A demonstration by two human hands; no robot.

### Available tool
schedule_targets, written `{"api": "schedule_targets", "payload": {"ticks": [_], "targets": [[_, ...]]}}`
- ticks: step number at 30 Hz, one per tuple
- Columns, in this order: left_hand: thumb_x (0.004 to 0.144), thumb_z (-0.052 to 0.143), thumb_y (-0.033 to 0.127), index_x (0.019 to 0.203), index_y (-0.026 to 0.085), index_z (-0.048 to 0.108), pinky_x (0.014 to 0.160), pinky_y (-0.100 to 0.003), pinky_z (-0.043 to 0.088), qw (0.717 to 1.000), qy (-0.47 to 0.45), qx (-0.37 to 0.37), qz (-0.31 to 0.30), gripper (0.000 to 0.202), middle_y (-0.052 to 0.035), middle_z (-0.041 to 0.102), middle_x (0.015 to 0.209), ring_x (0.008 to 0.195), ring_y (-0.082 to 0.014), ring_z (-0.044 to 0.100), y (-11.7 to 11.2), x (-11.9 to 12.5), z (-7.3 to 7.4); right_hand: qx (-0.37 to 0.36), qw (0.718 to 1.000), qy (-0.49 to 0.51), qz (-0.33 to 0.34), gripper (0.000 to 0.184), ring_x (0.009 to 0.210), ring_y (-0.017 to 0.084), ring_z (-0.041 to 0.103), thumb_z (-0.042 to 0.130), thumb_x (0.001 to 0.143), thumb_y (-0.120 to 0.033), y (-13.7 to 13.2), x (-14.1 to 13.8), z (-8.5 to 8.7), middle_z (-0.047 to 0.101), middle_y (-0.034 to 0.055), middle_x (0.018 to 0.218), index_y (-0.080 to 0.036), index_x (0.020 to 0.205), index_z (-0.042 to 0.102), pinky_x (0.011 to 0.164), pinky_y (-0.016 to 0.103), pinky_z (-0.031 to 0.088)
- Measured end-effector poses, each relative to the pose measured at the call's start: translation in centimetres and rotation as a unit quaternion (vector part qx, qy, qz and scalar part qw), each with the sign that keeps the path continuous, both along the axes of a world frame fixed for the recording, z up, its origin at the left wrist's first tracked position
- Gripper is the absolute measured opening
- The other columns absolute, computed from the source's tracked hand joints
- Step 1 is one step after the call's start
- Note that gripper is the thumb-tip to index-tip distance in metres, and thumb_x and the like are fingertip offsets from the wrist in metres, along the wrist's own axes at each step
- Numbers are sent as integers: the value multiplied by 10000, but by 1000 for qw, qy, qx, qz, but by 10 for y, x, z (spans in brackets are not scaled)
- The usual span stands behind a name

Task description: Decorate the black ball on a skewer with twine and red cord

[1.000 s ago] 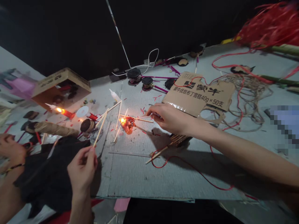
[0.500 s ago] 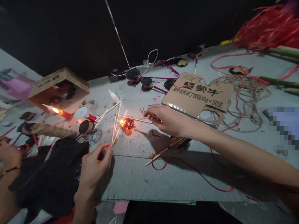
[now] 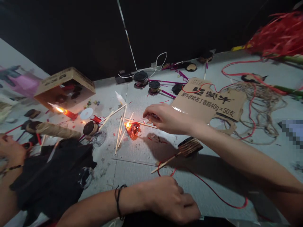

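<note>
My right hand (image 3: 163, 118) hovers just right of a small candle flame (image 3: 128, 125), which burns in a melted red wax holder (image 3: 134, 132). Its fingers are curled together, and what they pinch, if anything, is hidden. Thin wooden sticks (image 3: 118, 134) lie left of the flame, and one runs from it toward my right fingers. My left hand (image 3: 172, 198) is closed in a loose fist near the table's front edge, its inside hidden. Between the hands lies a small drum-like piece (image 3: 190, 146) wrapped in cord on a wooden stick (image 3: 165, 162), with a red cord (image 3: 213, 190) beside it.
Flat printed cardboard (image 3: 208, 101) and tangled twine (image 3: 262, 116) lie right. A lit red candle (image 3: 68, 114), a cardboard box (image 3: 63, 82) and black cloth (image 3: 52, 176) are left, with another person's hand (image 3: 11, 151). Several small black drums (image 3: 140, 77) stand along the back.
My left hand has left the ends of the sticks and moved right, toward the front edge, closing into a fist. My right hand stays beside the flame. The view has shifted slightly.
</note>
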State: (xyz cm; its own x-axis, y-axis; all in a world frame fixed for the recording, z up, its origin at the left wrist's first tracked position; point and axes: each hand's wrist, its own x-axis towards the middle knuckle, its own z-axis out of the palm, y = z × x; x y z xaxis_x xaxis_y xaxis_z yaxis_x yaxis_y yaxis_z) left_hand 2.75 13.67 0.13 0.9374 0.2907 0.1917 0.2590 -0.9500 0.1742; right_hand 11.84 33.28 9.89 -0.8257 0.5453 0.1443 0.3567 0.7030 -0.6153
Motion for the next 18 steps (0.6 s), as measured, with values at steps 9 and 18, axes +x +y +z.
{"api": "schedule_targets", "payload": {"ticks": [9,18], "targets": [[1036,709,328,852,208,662,486,-297,421,992,-39,-121,15,225,39,732,792,621,-104,656,4,-5,-30,-9,1000,-7,15,284,1057,243,711,514,1022,-29,6,-11,-13,808,134,1184,-172,1101,746,910,333,491],[1062,660,315,872,203,658,448,-303,383,996,-36,-83,25,220,35,692,735,571,-105,614,5,-5,-18,-7,1000,-8,19,284,1068,242,717,517,1036,-41,5,-9,-11,812,132,1188,-164,1136,752,925,336,495]]}}
